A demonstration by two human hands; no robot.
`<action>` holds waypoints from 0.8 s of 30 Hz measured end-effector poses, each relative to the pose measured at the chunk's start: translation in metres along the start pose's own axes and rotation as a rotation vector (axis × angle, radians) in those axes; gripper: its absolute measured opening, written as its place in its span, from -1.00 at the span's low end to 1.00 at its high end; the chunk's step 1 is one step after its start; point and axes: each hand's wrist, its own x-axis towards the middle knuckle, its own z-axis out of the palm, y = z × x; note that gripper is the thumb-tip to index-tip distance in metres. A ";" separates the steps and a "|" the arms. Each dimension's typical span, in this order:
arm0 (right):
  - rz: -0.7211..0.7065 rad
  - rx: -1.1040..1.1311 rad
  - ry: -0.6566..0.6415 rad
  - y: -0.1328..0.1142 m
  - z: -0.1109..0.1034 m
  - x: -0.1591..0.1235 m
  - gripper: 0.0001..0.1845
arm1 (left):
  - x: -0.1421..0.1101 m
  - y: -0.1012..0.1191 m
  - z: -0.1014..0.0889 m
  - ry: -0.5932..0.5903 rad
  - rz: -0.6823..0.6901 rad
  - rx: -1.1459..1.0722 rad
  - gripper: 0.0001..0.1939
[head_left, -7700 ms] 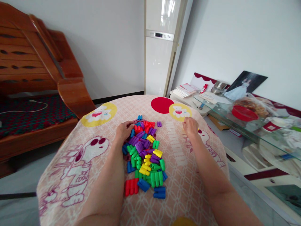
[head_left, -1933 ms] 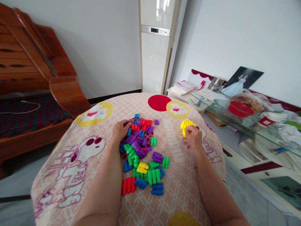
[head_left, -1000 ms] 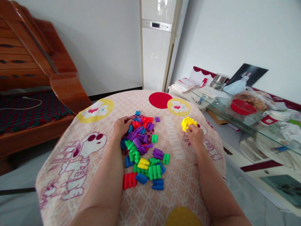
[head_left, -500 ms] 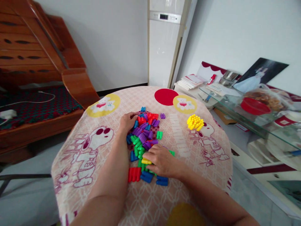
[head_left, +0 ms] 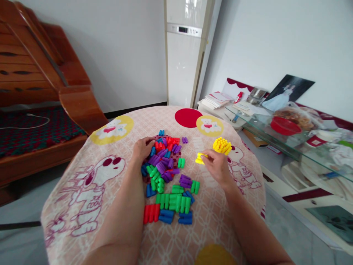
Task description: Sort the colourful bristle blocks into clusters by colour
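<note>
A mixed heap of plastic building blocks (head_left: 161, 167), shaped like joined rounded tubes, lies mid-table in purple, green, blue and red. My left hand (head_left: 143, 148) rests against the heap's upper left side, near the blue and red pieces. Its fingers look loosely stretched, with nothing visibly gripped, though the tips are partly hidden. Off to the right, my right hand (head_left: 217, 165) pinches a yellow building block (head_left: 200, 158) above the cloth. Just beyond that hand sits a cluster of yellow blocks (head_left: 222, 145). Nearer me lie green blocks (head_left: 173, 201), red blocks (head_left: 151, 214) and blue blocks (head_left: 166, 216).
A patterned cloth (head_left: 107, 198) covers the round table. To the right stands a glass-topped cabinet (head_left: 256, 132) with papers, a red bowl (head_left: 285, 126) and bags. At left is a wooden bench (head_left: 75, 106); a white floor-standing unit (head_left: 182, 66) stands behind.
My right hand has lifted the yellow block from the heap's near side and carried it right, towards the yellow cluster. My left hand stays at the heap. The view has shifted slightly.
</note>
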 end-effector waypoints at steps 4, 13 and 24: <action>0.211 -0.241 0.211 0.047 -0.036 0.013 -0.76 | 0.001 -0.001 0.001 0.001 0.003 0.024 -0.61; 0.440 -0.410 0.258 0.092 -0.053 0.014 -0.70 | 0.002 -0.003 0.002 -0.002 0.021 -0.007 -0.61; 0.623 -0.253 0.026 0.086 -0.070 0.007 -0.64 | 0.001 0.000 0.000 0.001 0.025 -0.001 -0.62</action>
